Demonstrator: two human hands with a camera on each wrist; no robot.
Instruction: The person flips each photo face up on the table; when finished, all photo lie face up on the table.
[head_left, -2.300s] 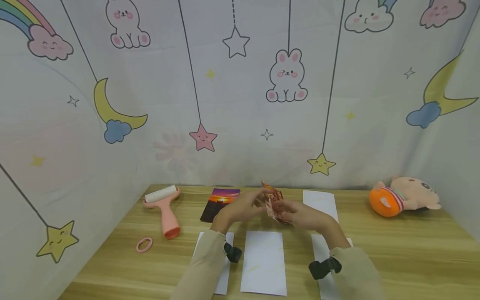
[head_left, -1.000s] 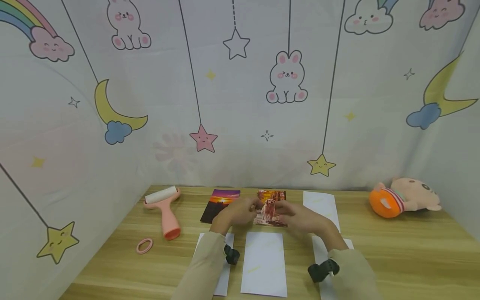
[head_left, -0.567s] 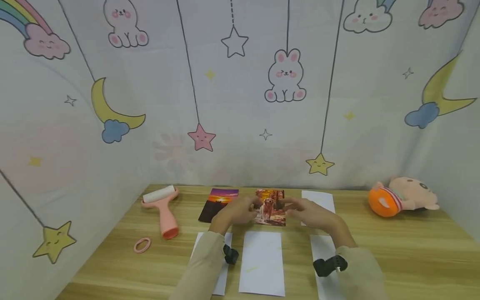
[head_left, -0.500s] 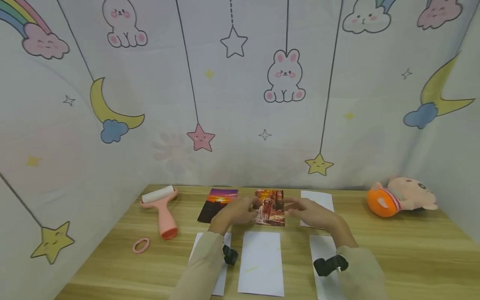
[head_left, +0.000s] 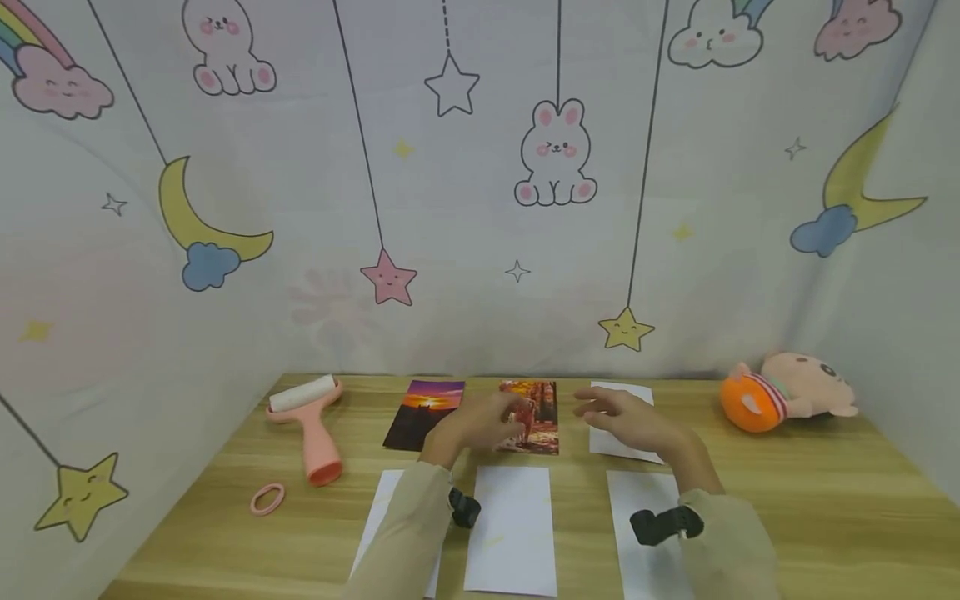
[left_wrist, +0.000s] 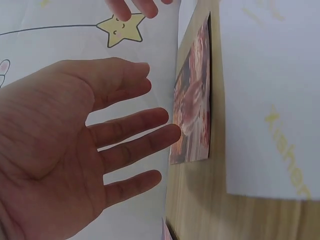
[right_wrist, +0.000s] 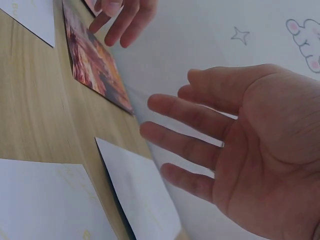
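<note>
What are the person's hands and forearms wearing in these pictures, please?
The left hand and right hand are both without gloves. The forearms are covered by long, plain beige sleeves, left sleeve and right sleeve. A small black device sits at each wrist: left device, right device. No cables are visible.

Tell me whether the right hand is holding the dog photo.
No, the right hand holds nothing, and the dog photo lies apart from it on the wood-grain table.
</note>
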